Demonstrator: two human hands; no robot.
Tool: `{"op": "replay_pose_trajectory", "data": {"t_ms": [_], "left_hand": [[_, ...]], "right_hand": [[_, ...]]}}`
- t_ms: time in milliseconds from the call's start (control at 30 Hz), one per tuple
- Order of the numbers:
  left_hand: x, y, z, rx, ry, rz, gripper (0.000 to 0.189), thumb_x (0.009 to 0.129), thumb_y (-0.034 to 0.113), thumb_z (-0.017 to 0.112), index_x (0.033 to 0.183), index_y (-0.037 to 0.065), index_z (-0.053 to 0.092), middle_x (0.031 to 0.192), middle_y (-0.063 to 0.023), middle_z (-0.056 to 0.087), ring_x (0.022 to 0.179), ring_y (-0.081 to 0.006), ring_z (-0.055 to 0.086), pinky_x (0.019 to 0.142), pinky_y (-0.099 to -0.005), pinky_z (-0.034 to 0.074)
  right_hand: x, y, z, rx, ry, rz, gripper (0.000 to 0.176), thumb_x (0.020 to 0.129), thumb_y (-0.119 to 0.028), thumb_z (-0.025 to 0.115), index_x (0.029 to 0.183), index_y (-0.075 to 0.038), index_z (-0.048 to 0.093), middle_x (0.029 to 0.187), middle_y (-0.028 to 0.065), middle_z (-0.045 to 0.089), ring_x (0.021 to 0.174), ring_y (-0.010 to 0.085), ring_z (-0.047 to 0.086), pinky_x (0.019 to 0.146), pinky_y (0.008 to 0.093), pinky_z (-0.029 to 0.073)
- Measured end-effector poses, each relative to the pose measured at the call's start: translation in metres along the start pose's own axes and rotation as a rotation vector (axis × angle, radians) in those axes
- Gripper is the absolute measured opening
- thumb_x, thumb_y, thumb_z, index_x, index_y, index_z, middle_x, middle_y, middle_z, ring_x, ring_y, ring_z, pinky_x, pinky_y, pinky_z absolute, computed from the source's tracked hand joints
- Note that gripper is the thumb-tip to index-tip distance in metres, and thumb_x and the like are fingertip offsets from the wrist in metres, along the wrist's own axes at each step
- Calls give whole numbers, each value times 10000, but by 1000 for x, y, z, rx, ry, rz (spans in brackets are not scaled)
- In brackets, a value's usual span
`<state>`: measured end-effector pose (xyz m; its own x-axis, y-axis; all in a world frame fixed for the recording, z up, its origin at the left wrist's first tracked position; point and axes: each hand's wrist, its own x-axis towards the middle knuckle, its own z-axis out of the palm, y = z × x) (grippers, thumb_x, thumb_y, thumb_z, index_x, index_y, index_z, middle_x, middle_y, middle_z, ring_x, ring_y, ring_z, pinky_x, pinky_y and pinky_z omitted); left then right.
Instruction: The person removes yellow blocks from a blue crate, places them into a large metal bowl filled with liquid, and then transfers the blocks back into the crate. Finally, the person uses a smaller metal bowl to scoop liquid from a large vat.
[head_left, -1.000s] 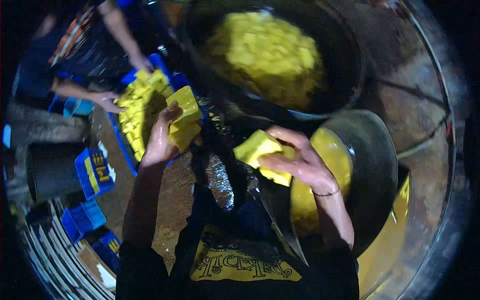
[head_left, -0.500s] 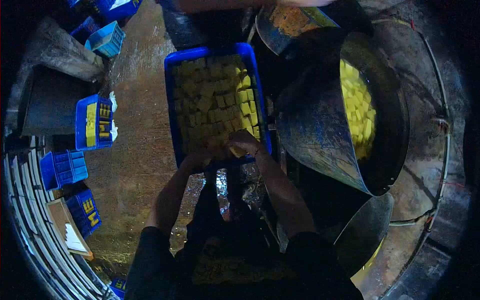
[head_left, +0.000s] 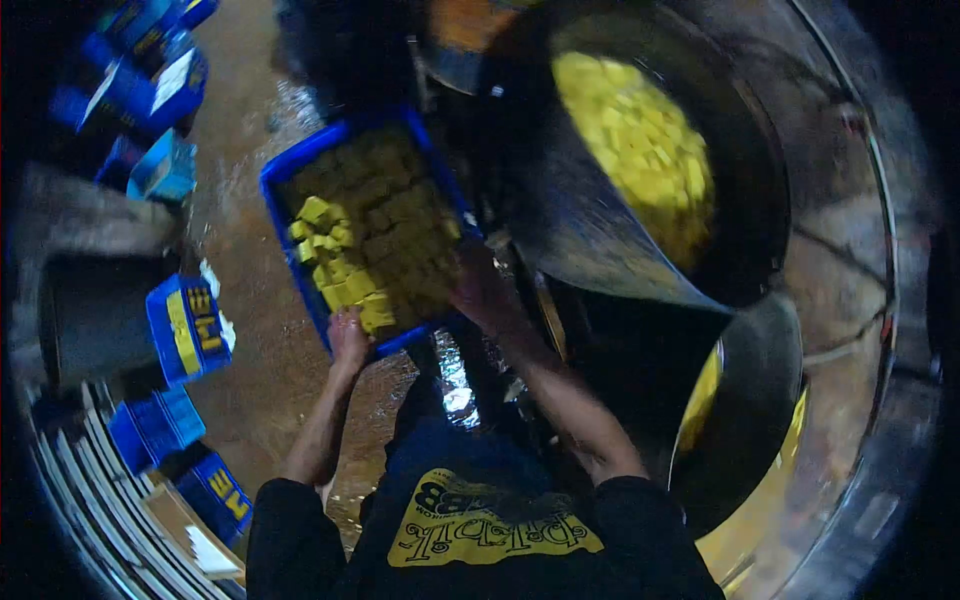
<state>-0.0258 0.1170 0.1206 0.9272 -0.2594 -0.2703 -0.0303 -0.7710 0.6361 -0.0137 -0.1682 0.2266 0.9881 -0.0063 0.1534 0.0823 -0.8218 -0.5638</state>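
Note:
A blue crate (head_left: 296, 262), longer than wide, stands before me, filled with rows of yellow tofu-like blocks (head_left: 345, 283). Light falls on the blocks along its left side; the others are in shadow. Reaching over the near left corner, my left hand (head_left: 349, 338) has its fingers curled against a lit yellow block. On the near right side, my right hand (head_left: 478, 285) lies over the crate's edge, dark and blurred. Its fingers and anything in them cannot be made out.
To the right stands a large dark wok (head_left: 748, 200) holding many yellow blocks in liquid, with a curved metal sheet (head_left: 610, 235) at its near side. Another metal vessel (head_left: 770, 400) is nearer me. Several blue crates (head_left: 165, 350) line the left of the wet floor (head_left: 245, 200).
My view has turned, so the crate appears tilted and farther left. My hands have moved apart, the left to the near left corner, the right to the right side. Light now reaches the left-side blocks.

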Motion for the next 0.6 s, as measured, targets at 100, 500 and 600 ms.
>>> {"op": "replay_pose_trajectory", "data": {"t_ms": [100,500,600], "left_hand": [[16,84,-11,275,429,316,473,640,68,649,1092,64,510,1115,-184,511,1062,-369,462,876,-441,410],[-150,620,163,-536,-663,1253,236,791,70,604,1008,18,530,974,-112,555,908,-208,545,821,-311,429],[-183,628,284,176,-1215,1130,304,803,103,598,1077,15,500,976,-86,562,900,-223,545,802,-346,449]], "right_hand": [[-41,-20,-95,124,68,178,474,715,-198,684,1103,11,511,1105,202,514,1064,321,497,905,381,401],[-446,156,-384,366,596,679,206,791,-78,619,970,15,574,873,81,629,833,145,592,759,260,471],[-482,208,-340,236,-260,1110,254,834,-246,575,1011,-64,571,963,111,612,852,261,601,737,345,513]]}}
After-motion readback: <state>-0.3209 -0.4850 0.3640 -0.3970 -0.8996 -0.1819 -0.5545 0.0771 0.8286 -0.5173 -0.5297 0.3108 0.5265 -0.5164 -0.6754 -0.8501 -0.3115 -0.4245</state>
